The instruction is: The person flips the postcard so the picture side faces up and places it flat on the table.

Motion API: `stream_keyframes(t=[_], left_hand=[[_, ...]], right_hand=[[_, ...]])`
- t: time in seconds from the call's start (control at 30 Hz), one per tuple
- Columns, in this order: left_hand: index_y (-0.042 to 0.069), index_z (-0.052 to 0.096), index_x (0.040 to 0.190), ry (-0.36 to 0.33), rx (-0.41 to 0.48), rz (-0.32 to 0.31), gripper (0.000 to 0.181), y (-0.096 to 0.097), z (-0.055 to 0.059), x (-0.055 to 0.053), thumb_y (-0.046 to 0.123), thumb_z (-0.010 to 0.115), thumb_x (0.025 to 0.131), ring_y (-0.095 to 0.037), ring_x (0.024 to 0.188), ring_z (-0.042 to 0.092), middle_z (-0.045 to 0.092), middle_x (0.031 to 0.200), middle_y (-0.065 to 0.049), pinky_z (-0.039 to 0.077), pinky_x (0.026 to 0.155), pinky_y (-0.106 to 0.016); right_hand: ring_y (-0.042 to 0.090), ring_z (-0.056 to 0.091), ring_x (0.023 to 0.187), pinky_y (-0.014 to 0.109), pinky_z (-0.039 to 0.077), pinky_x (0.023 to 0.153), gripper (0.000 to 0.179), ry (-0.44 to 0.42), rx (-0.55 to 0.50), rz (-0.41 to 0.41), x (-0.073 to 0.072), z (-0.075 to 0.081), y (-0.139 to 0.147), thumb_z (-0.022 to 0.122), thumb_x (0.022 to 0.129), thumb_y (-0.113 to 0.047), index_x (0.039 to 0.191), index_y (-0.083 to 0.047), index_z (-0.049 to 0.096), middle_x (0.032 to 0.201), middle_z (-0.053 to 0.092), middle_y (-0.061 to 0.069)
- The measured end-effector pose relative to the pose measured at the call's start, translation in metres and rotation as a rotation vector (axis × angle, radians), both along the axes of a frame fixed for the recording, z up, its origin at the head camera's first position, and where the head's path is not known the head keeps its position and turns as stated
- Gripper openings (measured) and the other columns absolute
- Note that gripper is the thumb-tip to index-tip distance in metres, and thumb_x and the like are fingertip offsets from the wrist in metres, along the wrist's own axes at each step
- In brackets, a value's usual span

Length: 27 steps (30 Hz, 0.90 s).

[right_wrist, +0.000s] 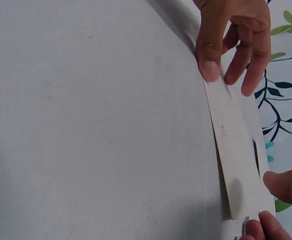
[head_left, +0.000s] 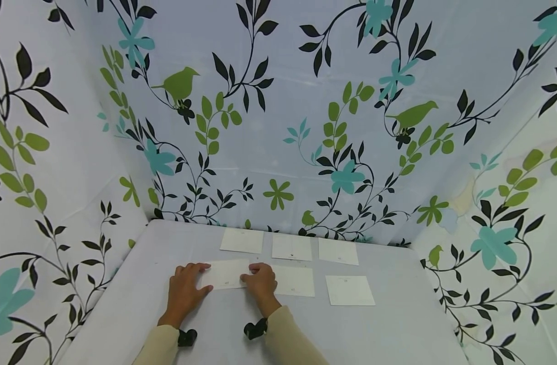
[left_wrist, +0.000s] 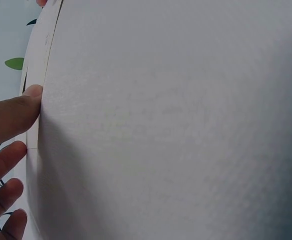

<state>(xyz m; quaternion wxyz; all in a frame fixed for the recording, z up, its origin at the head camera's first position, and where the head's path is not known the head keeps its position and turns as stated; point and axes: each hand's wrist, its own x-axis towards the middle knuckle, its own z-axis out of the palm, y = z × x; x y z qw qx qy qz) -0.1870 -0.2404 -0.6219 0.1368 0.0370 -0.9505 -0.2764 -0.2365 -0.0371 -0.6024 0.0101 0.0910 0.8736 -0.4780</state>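
In the head view, a white card (head_left: 224, 275) with a tiny dark mark lies between my two hands, close over the table. My left hand (head_left: 183, 291) holds its left end, thumb low and index finger at the far corner. At the right end, my right hand (head_left: 262, 283) grips the card with bent fingers. The right wrist view shows the card (right_wrist: 230, 145) at a steep angle, with the left thumb (right_wrist: 210, 67) on its near corner. A narrow dark shadow runs along its near edge. In the left wrist view, the left thumb (left_wrist: 23, 104) overlaps the card's edge.
Right beside the held card lies another white card (head_left: 295, 281), and a further one (head_left: 350, 291) sits farther right. A back row holds three cards, the left one (head_left: 242, 240) among them. Patterned cloth (head_left: 278, 126) surrounds the pale table (head_left: 388, 334).
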Motion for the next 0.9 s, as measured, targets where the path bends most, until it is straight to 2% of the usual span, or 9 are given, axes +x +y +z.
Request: stream_keyframes(t=[0.07,0.2,0.33,0.47,0.67,0.9], left_hand=[[0.009,0.071,0.132,0.002,-0.004,0.001,0.062,-0.001,0.000,0.000,0.014,0.096,0.076,-0.036,0.110,0.055,0.073,0.124,-0.015,0.041,0.089,-0.052],[0.009,0.071,0.131,0.016,-0.008,0.004,0.061,-0.001,-0.002,0.001,0.015,0.096,0.075,-0.035,0.109,0.055,0.073,0.122,-0.014,0.041,0.088,-0.051],[0.009,0.073,0.129,0.053,-0.003,0.004,0.060,-0.001,-0.003,0.003,0.014,0.097,0.073,-0.034,0.105,0.055,0.075,0.119,-0.014,0.040,0.085,-0.050],[0.007,0.073,0.128,0.054,0.016,0.002,0.059,-0.001,-0.004,0.005,0.013,0.096,0.075,-0.035,0.106,0.055,0.076,0.122,-0.015,0.040,0.086,-0.050],[0.006,0.072,0.130,-0.032,0.106,0.021,0.049,-0.007,-0.004,0.003,0.015,0.088,0.085,-0.036,0.114,0.055,0.074,0.131,-0.016,0.040,0.094,-0.055],[0.010,0.077,0.122,-0.073,0.188,0.044,0.032,-0.018,-0.004,-0.003,0.016,0.083,0.091,-0.028,0.103,0.054,0.079,0.121,-0.010,0.042,0.086,-0.042]], right_hand=[[0.018,0.069,0.092,0.044,0.046,0.090,0.026,-0.006,-0.045,0.000,-0.001,-0.001,0.001,0.090,0.082,-0.014,0.105,-0.011,0.077,0.096,0.077,0.000],[0.012,0.067,0.084,0.035,0.050,0.081,0.020,0.038,-0.121,0.020,-0.006,-0.006,0.004,0.085,0.084,-0.006,0.102,-0.011,0.077,0.089,0.075,-0.003],[0.009,0.064,0.077,0.030,0.049,0.074,0.014,0.095,-0.125,0.069,-0.009,-0.007,0.008,0.081,0.086,-0.002,0.096,-0.011,0.079,0.081,0.074,-0.004],[0.009,0.062,0.072,0.027,0.050,0.065,0.009,0.068,-0.156,0.105,-0.008,-0.004,0.014,0.080,0.089,-0.002,0.093,-0.010,0.080,0.080,0.073,-0.001],[0.009,0.067,0.076,0.023,0.052,0.065,0.008,-0.012,-0.248,0.084,-0.008,-0.005,0.020,0.080,0.091,-0.005,0.096,-0.012,0.083,0.085,0.076,0.001],[0.010,0.068,0.076,0.026,0.056,0.067,0.011,-0.071,-0.346,0.059,-0.011,-0.013,0.024,0.080,0.092,-0.007,0.097,-0.016,0.083,0.088,0.076,-0.001]])
